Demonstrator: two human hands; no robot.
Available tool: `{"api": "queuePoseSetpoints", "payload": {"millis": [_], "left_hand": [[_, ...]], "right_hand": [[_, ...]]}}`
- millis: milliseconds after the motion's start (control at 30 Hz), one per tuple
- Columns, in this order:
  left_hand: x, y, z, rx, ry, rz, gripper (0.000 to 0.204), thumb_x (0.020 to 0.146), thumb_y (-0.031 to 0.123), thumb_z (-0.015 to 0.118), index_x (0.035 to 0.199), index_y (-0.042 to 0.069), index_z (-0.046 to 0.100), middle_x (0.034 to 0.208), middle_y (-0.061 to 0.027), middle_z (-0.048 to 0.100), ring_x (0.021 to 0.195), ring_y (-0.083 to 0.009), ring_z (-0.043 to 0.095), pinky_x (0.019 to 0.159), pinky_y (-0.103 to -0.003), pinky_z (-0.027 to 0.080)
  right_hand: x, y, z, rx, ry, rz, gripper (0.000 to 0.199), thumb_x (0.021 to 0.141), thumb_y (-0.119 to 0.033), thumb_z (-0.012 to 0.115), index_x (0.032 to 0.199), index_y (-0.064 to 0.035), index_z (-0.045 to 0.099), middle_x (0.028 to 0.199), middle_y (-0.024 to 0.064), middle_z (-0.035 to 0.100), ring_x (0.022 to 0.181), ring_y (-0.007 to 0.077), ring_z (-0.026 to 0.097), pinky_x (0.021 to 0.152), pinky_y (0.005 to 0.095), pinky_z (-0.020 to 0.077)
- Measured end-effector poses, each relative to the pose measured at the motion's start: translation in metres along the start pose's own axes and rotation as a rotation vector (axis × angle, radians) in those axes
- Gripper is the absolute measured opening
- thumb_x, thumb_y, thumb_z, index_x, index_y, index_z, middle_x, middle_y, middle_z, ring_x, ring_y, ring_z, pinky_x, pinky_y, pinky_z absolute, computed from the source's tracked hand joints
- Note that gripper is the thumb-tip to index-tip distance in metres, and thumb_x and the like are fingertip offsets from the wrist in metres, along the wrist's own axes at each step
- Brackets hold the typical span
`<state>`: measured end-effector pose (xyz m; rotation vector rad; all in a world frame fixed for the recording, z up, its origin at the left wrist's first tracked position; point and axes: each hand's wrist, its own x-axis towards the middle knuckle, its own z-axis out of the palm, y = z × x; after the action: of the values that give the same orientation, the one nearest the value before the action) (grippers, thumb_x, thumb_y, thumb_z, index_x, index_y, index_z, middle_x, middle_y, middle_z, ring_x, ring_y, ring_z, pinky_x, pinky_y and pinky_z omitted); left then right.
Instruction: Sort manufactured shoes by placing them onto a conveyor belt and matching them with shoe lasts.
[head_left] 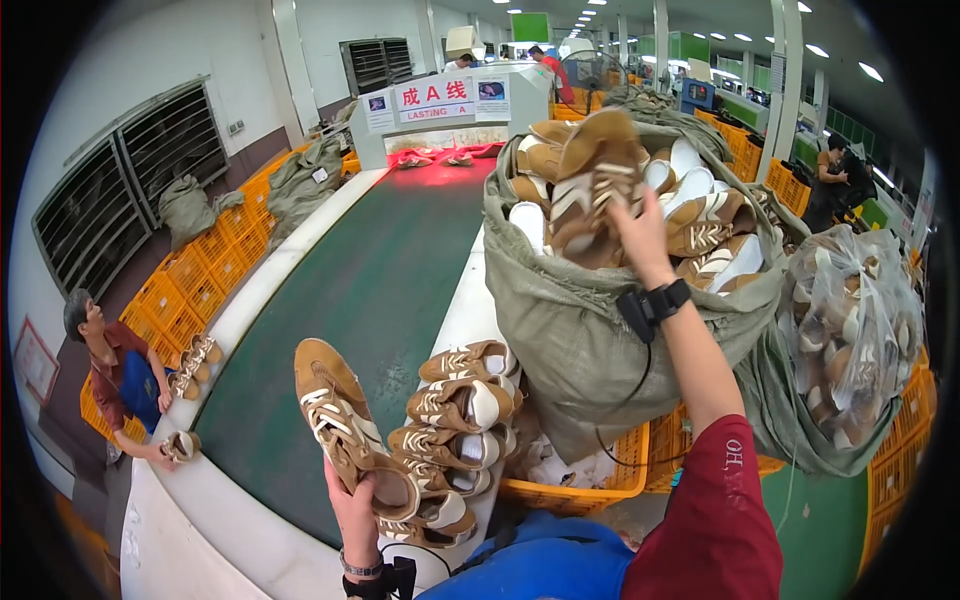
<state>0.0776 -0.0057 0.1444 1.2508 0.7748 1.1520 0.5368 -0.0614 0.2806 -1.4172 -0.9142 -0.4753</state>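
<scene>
My left hand (pixel 353 515) is closed around the heel of a brown sneaker (pixel 342 415) with cream laces, held toe up over the near edge of the conveyor belt. To its right, several matching sneakers (pixel 462 403) lie in a row along the belt's white border. My right hand (pixel 645 238) grips another brown sneaker (pixel 597 180), slightly blurred, above a large grey-green woven sack (pixel 590 340). The sack brims with more brown and cream sneakers (pixel 712 225), some showing white insoles. My right fingertips are partly hidden against the shoe.
A green conveyor belt (pixel 330 270) runs away toward a red-lit machine opening (pixel 450 165). Across it, a person (pixel 125 370) handles shoes at the left border. An orange crate (pixel 625 465) stands under the sack; a clear plastic bag of shoes (pixel 855 330) sits at right.
</scene>
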Motion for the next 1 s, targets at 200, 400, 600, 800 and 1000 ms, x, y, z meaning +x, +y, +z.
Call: {"api": "queuePoseSetpoints", "payload": {"millis": [200, 400, 600, 800, 1000], "left_hand": [[0.005, 0.012, 0.019, 0.045, 0.059, 0.108, 0.075, 0.073, 0.001, 0.048, 0.141, 0.008, 0.016, 0.134, -0.0112, 0.034, 0.12, -0.023, 0.038, 0.097, -0.032, 0.036], [0.03, 0.007, 0.044, -0.127, -0.087, 0.086, 0.078, 0.072, -0.001, 0.051, 0.139, 0.009, 0.015, 0.133, -0.0139, 0.034, 0.117, -0.0238, 0.041, 0.098, -0.034, 0.035], [0.008, 0.016, 0.018, -0.007, -0.129, 0.036, 0.074, 0.076, 0.002, 0.048, 0.139, 0.01, 0.01, 0.129, -0.0154, 0.039, 0.116, -0.0206, 0.043, 0.097, -0.031, 0.035], [-0.039, -0.01, -0.048, 0.263, -0.024, -0.079, 0.088, 0.081, 0.023, 0.059, 0.141, 0.004, -0.002, 0.14, -0.0176, 0.023, 0.129, -0.0238, 0.025, 0.106, -0.035, 0.023], [-0.074, -0.016, -0.14, 0.222, 0.298, -0.19, 0.077, 0.066, 0.007, 0.067, 0.131, 0.003, 0.026, 0.115, -0.0142, 0.051, 0.105, -0.0241, 0.053, 0.09, -0.034, 0.044]], "right_hand": [[0.016, -0.056, -0.044, 0.36, 0.312, -0.067, 0.026, 0.085, -0.015, 0.057, 0.102, 0.0032, 0.048, 0.098, 0.0085, 0.059, 0.085, 0.0144, 0.055, 0.075, 0.0275, 0.0442], [-0.081, -0.097, 0.011, 0.916, -0.651, 0.575, 0.027, 0.086, -0.011, 0.053, 0.111, 0.0014, 0.052, 0.101, 0.0042, 0.06, 0.087, 0.0082, 0.057, 0.078, 0.0232, 0.0463], [-0.174, -0.118, 0.089, 0.658, -1.042, 0.508, 0.027, 0.083, -0.015, 0.055, 0.104, 0.0022, 0.053, 0.096, 0.0088, 0.061, 0.085, 0.0159, 0.06, 0.076, 0.0295, 0.0484], [-0.289, -0.148, 0.158, 0.408, -1.1, 0.172, 0.032, 0.077, -0.021, 0.056, 0.094, 0.0046, 0.05, 0.078, 0.0257, 0.06, 0.074, 0.0405, 0.06, 0.066, 0.044, 0.0478], [-0.366, -0.192, 0.177, 0.571, -1.633, 0.193, 0.055, 0.08, -0.033, 0.059, 0.112, 0.0068, 0.04, 0.086, 0.0251, 0.06, 0.081, 0.036, 0.062, 0.07, 0.0404, 0.0483]]}}
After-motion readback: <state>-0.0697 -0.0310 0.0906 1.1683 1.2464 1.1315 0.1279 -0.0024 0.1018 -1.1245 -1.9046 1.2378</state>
